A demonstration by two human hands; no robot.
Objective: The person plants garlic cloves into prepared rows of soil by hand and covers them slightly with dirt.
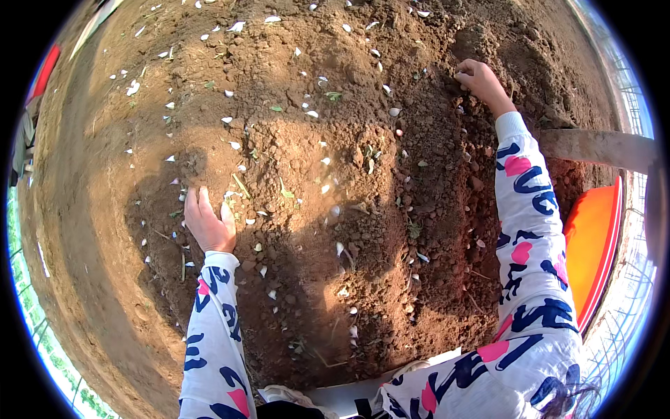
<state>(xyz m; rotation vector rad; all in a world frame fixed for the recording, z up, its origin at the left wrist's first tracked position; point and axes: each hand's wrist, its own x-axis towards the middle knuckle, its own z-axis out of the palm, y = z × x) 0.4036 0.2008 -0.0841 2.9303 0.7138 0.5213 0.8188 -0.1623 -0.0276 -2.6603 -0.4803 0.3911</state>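
Rows of pale garlic cloves (394,112) lie on loose brown soil (282,141). My left hand (209,219) rests low over the soil on the left, fingers pointing away from me and thumb apart; cloves lie close around its fingertips, and whether it grips one is hidden. Farther out on the right, my right hand (479,81) is at the soil beside the rightmost row, its thumb and fingers bent together. Something small and pale may be between those fingertips, but I cannot tell.
An orange plastic basin (594,251) stands by my right forearm. Beyond that forearm, a wooden handle or board (596,145) reaches in from the right. My shoes (293,396) are at the bottom edge. A red object (46,72) shows at the far left, with wire mesh along the right rim.
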